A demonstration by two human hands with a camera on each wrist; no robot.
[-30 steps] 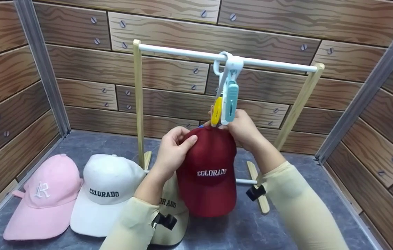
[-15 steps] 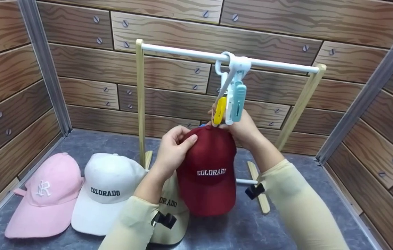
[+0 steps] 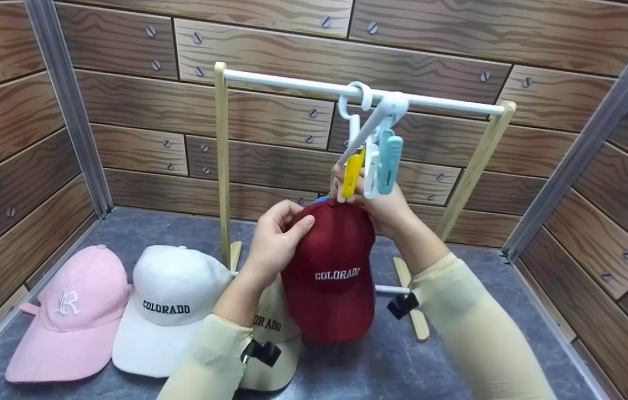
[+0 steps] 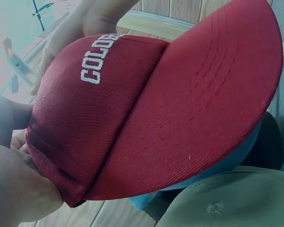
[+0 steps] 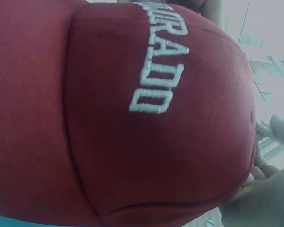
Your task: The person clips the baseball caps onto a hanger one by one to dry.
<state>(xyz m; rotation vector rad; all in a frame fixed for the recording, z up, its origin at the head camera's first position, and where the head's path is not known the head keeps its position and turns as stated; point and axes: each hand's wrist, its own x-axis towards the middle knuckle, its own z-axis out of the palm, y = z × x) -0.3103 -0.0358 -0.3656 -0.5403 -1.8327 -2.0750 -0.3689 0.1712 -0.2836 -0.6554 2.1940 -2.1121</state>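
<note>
My left hand [image 3: 277, 236] pinches the side of a dark red baseball cap [image 3: 336, 250], thumb on the front and fingers behind. The cap hangs upright, brim down, lettered COLORADO. At its crown, my right hand [image 3: 383, 205] pinches a yellow clip [image 3: 352, 175] whose lower tip meets the cap's top. This clip belongs to a white hanger [image 3: 372, 125] hooked over the rack's rod. White and teal clips [image 3: 390, 164] dangle from the hanger's other end, in front of my right hand. A sliver of blue [image 3: 322, 199] shows behind the crown; in the left wrist view blue cloth [image 4: 241, 153] lies under the brim.
A rack with a white rod [image 3: 291, 83] and wooden posts [image 3: 221, 166] stands behind the cap. To the left lie a pink cap [image 3: 78, 311], a white cap [image 3: 175, 305] and a beige cap [image 3: 280, 355], partly behind my left arm. Wood-patterned walls [image 3: 269, 150] enclose the table.
The hanger's end with the white and teal clips has swung to the right. The red cap has shifted slightly left and up, with both hands staying at it.
</note>
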